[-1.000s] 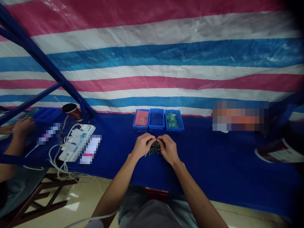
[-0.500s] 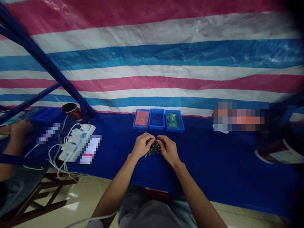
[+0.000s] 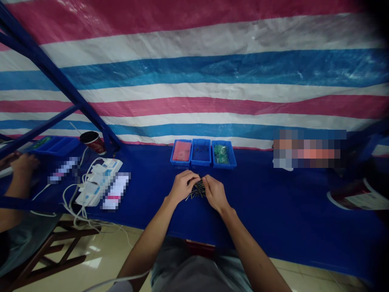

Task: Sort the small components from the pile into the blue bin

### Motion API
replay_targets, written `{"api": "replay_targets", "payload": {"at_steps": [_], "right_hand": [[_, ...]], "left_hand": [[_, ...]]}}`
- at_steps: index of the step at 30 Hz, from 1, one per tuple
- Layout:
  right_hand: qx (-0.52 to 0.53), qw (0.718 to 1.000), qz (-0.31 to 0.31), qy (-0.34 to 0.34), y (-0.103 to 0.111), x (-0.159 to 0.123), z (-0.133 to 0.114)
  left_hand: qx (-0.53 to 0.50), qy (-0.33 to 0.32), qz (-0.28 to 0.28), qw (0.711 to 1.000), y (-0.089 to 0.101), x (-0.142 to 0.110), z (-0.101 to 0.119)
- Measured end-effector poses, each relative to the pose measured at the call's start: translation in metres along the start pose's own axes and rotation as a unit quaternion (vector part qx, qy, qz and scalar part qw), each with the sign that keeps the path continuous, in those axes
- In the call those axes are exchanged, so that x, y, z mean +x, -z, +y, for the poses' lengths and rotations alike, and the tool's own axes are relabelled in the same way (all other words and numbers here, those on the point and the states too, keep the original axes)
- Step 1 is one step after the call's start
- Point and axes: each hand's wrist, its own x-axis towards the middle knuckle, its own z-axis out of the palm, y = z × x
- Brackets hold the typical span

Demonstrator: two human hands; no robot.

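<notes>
while you work at the blue-covered desk (image 3: 282,202), inspection from left to right finds a co-worker's hand (image 3: 24,164) at the far edge, then a red paper cup (image 3: 92,142) and a white power strip (image 3: 99,187) trailing cables. your left hand (image 3: 182,186) and right hand (image 3: 215,194) are close together, fingertips (image 3: 199,178) almost meeting; whether they grip anything, i cannot tell. a pile of thin dark pins (image 3: 198,189) lies on the desk directly beneath them. behind it stand a red-lined blue bin (image 3: 181,153), a blue bin of dark pins (image 3: 201,152) and a blue bin of green parts (image 3: 224,154).
</notes>
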Motion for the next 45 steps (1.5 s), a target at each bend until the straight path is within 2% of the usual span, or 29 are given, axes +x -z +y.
{"api": "replay_targets", "payload": {"at_steps": [6, 11, 16, 24, 38, 45], "right_hand": [[0.050, 0.999, 0.000, -0.007, 0.0006, -0.0002, 0.0033], [0.109, 0.994, 0.011, 0.023, 0.0012, 0.0002, 0.0008], [0.097, 0.995, 0.026, 0.029, 0.0012, 0.0010, -0.0012], [0.056, 0.998, 0.016, 0.023, 0.0029, 0.0001, -0.0018], [0.085, 0.996, 0.018, 0.017, 0.0039, -0.0001, 0.0020], [0.084, 0.996, 0.031, 0.012, 0.0070, 0.0007, 0.0021]], "left_hand": [[0.012, 0.020, -0.011, 1.000, 0.0002, -0.0015, 0.0000], [0.000, 0.049, -0.019, 0.999, 0.0013, -0.0023, -0.0017], [0.007, 0.058, -0.030, 0.998, 0.0015, -0.0027, -0.0017], [0.022, 0.059, -0.040, 0.997, 0.0009, -0.0029, -0.0007], [0.016, 0.059, -0.042, 0.997, 0.0022, -0.0025, 0.0005], [0.002, 0.071, -0.020, 0.997, 0.0044, -0.0027, 0.0004]]}}
